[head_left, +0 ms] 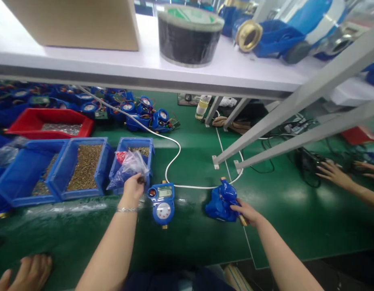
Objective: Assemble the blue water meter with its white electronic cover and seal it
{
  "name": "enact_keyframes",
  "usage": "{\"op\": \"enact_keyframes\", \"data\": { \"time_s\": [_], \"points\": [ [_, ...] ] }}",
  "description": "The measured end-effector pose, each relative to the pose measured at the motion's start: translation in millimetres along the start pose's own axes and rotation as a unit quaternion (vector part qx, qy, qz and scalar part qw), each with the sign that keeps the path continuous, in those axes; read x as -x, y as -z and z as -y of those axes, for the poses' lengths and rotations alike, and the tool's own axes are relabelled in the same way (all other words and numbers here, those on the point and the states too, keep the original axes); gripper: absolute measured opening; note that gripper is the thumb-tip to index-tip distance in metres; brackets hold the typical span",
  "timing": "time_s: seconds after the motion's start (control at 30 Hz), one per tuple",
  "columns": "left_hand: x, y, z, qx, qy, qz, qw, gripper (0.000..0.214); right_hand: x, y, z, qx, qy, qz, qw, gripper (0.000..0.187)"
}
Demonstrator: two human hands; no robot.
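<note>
Beside the small blue bin, my left hand (134,189) is closed with a small dark round part (141,180) at its fingertips, too small to name further. Just behind those fingers a clear plastic bag (130,165) lies over the bin (152,145). A blue water meter with a display and a white dial (164,205) lies face up on the bench, right of my left hand. Farther right, my right hand (247,211) grips a second blue water meter (223,200) near its brass pipe end; this one is tilted on its side.
Blue bins of small brass-coloured parts (85,167) and a red bin (50,121) stand at the left. Several meters (162,117) lie behind. A white cable (177,151) crosses the bench. Overhead is a shelf (144,64) with slanted metal legs (265,121). Other people's hands (335,173) show at both sides.
</note>
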State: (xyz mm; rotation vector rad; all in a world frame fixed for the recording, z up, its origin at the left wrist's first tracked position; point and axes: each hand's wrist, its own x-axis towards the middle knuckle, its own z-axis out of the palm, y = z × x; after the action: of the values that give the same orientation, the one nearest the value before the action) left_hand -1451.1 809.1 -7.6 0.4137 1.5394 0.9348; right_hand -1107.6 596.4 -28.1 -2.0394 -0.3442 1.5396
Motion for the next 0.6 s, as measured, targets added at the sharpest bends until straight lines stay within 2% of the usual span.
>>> {"op": "enact_keyframes", "data": {
  "time_s": [0.17,0.23,0.33,0.47,0.53,0.6],
  "points": [
    [28,42.2,22,-0.041,0.047,0.002,0.998,0.03,-2,7,1,-0.061,-0.02,0.082,0.995,0.042],
    [39,48.8,39,-0.052,0.081,0.026,0.995,0.024,-5,7,0,-0.068,-0.021,0.091,0.993,0.042],
    [44,45.6,63,-0.053,0.123,0.069,0.988,0.018,-3,-2,-1,-0.07,-0.012,0.089,0.993,0.041],
    [35,43.7,76,-0.058,0.148,0.059,0.985,0.018,17,-34,0,-0.061,0.018,0.084,0.994,0.032],
    [39,51.0,75,-0.072,0.165,0.055,0.982,0.016,33,-59,-2,-0.052,0.026,0.075,0.996,0.03],
    [50,63.6,71,-0.093,0.179,0.038,0.979,0.023,45,-88,-4,-0.044,0.028,0.065,0.997,0.03]
  ]
}}
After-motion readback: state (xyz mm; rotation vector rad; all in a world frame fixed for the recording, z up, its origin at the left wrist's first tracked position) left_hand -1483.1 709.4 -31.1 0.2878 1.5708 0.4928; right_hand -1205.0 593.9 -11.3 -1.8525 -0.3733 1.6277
